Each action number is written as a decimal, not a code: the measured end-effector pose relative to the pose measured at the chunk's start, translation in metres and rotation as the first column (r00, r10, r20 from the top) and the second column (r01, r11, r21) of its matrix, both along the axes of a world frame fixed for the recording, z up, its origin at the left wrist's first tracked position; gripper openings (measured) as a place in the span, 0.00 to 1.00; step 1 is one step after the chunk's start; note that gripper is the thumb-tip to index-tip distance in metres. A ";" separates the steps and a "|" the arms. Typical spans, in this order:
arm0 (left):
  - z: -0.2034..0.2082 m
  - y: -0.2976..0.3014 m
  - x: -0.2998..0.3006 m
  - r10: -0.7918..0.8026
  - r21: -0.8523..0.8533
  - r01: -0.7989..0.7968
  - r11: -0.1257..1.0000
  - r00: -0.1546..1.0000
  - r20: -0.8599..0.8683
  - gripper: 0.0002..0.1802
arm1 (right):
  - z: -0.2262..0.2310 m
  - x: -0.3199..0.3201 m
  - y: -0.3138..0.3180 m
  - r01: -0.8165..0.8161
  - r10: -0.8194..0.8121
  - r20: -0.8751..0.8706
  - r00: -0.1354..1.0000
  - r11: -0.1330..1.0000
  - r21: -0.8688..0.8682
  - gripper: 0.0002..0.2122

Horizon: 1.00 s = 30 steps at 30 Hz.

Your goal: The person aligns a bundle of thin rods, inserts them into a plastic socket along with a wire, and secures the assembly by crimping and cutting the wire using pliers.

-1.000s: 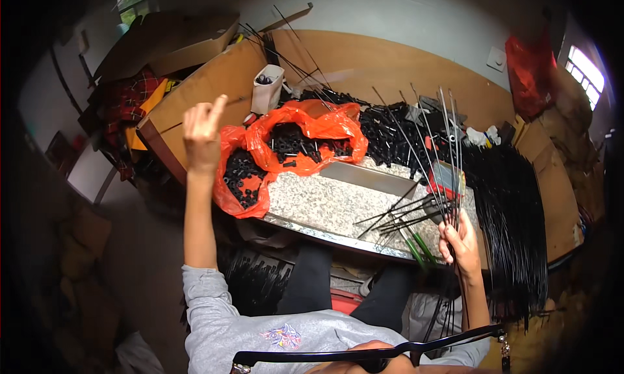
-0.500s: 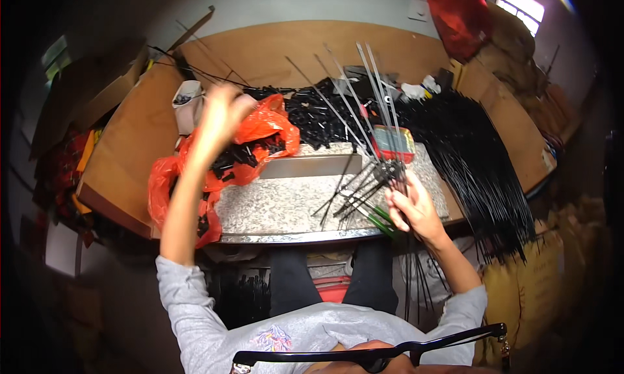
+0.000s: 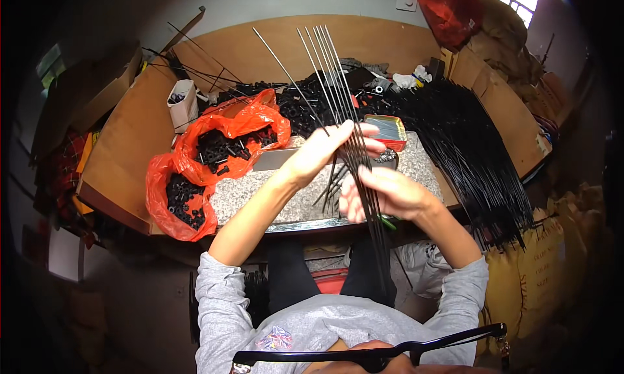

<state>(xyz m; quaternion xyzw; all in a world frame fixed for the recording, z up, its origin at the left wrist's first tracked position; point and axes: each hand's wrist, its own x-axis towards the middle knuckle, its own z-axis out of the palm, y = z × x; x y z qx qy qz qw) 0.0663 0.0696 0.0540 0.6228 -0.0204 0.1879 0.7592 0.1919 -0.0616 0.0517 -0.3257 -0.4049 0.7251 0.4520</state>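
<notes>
A loose bunch of long thin rods (image 3: 329, 81), shiny at the top and dark lower down, stands slanted in front of me. My left hand (image 3: 315, 154) is closed on its middle, thumb in front and fingers behind. One rod (image 3: 281, 59) leans apart to the left, its lower part meeting the same hand. Lower down, my right hand (image 3: 398, 193) curls its fingers around the bunch, whose ends hang past the table edge. Behind my hands lie several short dark rods (image 3: 323, 195) and a dark lumpy piece (image 3: 388, 157). A green handle (image 3: 388, 224) shows below my right hand.
Two red plastic bags (image 3: 188, 142) (image 3: 158, 195) hold small black parts. A speckled stone slab (image 3: 273, 202) carries a metal bar (image 3: 276, 158) and a red-edged tin (image 3: 398, 144). A large bundle of black rods (image 3: 471, 153) lies right. A white container (image 3: 184, 104) stands left.
My left hand has come from above the red bags to the rods and gripped them. The bunch has shifted left and its rods are closer together. My right hand has moved slightly left.
</notes>
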 end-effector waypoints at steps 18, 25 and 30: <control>-0.055 -0.105 -0.003 0.142 -0.492 -0.172 0.853 0.985 -0.099 0.17 | -0.023 0.030 0.065 0.108 -0.060 -0.178 0.982 0.955 0.275 0.17; -0.051 -0.094 -0.012 0.308 -0.438 -0.345 0.830 0.939 -0.155 0.15 | -0.112 0.239 0.025 0.463 -0.334 0.785 -0.521 0.662 0.589 0.05; -0.047 -0.098 -0.014 0.329 -0.440 -0.382 0.813 0.924 -0.193 0.15 | -0.147 0.311 -0.026 0.526 -0.026 0.614 -0.789 0.489 0.696 0.06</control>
